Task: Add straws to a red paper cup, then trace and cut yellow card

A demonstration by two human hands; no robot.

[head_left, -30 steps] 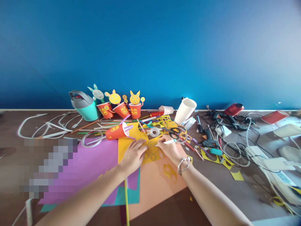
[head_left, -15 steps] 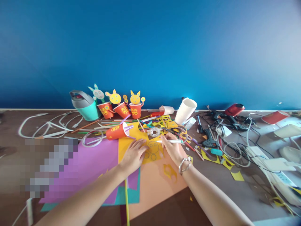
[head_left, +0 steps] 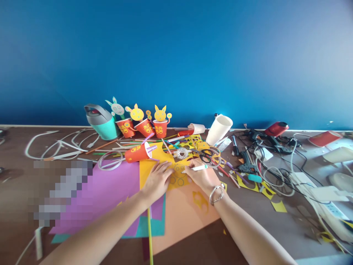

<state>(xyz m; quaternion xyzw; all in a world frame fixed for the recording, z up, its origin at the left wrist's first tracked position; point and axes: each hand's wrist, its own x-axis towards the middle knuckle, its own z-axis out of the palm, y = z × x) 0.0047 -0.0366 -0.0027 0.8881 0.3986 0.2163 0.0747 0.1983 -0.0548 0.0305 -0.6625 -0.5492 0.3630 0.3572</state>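
My left hand [head_left: 157, 179] lies flat with fingers stretched over a sheet of yellow paper [head_left: 146, 166]. My right hand [head_left: 198, 176] grips a white pen [head_left: 199, 168] with a green end, its tip on or just above a round face [head_left: 178, 169] drawn on the yellow paper. Smaller drawn circles [head_left: 180, 182] sit below the face. Just beyond the hands are a white ring-shaped stencil [head_left: 182, 153] and black-handled scissors [head_left: 205, 156]. Under the yellow sheet is peach paper [head_left: 176, 217], bearing a yellow cut-out scrap [head_left: 200, 200].
Red paper cups [head_left: 160, 129] with animal figures stand by the wall, beside a teal flask [head_left: 103, 125]. An orange cup [head_left: 137, 152] lies tipped over purple paper [head_left: 113, 191]. At right are a glue gun [head_left: 245, 162], tangled cables and a power strip [head_left: 333, 209].
My right hand has shifted slightly down and left, bringing the pen tip over the drawn face. My left hand stays flat on the paper. The view has shifted a little.
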